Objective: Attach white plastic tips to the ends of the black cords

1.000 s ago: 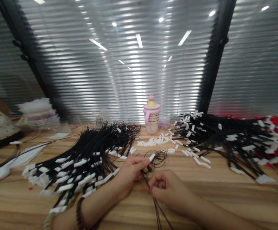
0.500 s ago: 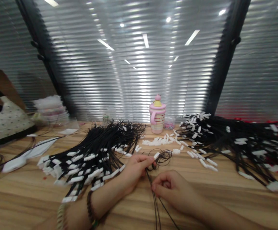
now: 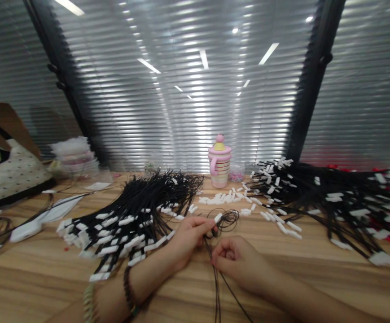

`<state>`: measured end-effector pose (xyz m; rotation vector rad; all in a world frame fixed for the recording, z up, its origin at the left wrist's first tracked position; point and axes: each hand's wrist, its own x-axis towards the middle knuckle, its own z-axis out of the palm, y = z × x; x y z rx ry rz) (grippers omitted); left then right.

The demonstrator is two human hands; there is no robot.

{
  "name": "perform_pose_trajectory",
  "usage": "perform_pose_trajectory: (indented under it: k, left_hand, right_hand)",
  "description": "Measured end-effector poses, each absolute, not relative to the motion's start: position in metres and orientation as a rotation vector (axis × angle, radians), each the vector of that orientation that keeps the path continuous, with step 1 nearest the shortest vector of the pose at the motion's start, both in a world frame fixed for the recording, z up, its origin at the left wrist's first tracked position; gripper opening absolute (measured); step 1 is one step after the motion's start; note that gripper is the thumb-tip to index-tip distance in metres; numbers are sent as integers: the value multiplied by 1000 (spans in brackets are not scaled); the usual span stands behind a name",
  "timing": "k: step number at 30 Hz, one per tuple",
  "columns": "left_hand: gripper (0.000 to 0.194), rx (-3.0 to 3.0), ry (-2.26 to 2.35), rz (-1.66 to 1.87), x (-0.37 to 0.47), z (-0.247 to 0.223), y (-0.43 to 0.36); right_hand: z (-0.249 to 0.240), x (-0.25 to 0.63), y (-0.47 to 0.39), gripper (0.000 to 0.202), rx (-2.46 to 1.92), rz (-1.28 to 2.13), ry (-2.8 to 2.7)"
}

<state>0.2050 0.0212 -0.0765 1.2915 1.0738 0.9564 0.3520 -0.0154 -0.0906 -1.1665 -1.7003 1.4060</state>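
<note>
Near the middle of the wooden table, my left hand (image 3: 192,237) pinches thin black cords (image 3: 216,287) beside a small white tag (image 3: 218,218). A loose coil of black cord (image 3: 229,220) lies just beyond its fingertips. My right hand (image 3: 235,260) is closed, thumb against forefinger, on one of the cords a little below and to the right. The cords hang down between the hands toward the table's near edge. The fingertips of the two hands are apart.
A bundle of black cords with white tags (image 3: 130,211) lies left, another bundle (image 3: 316,188) right. Loose white tags (image 3: 221,198) are scattered before a pink mug (image 3: 219,166). A dotted bag (image 3: 13,172), stacked containers (image 3: 75,157) and a white device (image 3: 25,230) are at left.
The view has shifted slightly. Both hands keep nearly the same pose and hold on the cords.
</note>
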Motion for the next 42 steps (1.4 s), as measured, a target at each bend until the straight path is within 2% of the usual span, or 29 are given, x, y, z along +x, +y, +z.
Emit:
perform_pose_trajectory:
  k: [8,14,17,20,22,34,38,42]
  left_hand:
    - [32,1296,1057,954,204,-73,18]
    - [32,1243,1057,965,205,-71,19]
    - [28,1100,1059,1004,203,-69,23]
    - [27,949,1050,1050,200,-68,29]
    - [26,883,1037,1060,199,-67,32]
    - [22,846,1006,1034,198,-70,34]
    - [22,847,1008,1046,197,-71,34]
    - [23,840,1011,1043,199,-70,34]
  right_hand:
    - [-88,358,-14,9,-1165,1411,-1685]
    - [-69,371,-8,24,-1273,1509,-1546]
    - [-48,389,-2,23,-1114,1512,-1420]
    - [-25,409,1,11,-868,1614,-1293]
    - [-12,421,2,14,-770,1636,-1220]
    - [4,453,11,13,-741,1262,-1177]
    - [-2,453,12,22,-970,1091,-1541]
    - [-16,437,3,20,-1097,711,-2098]
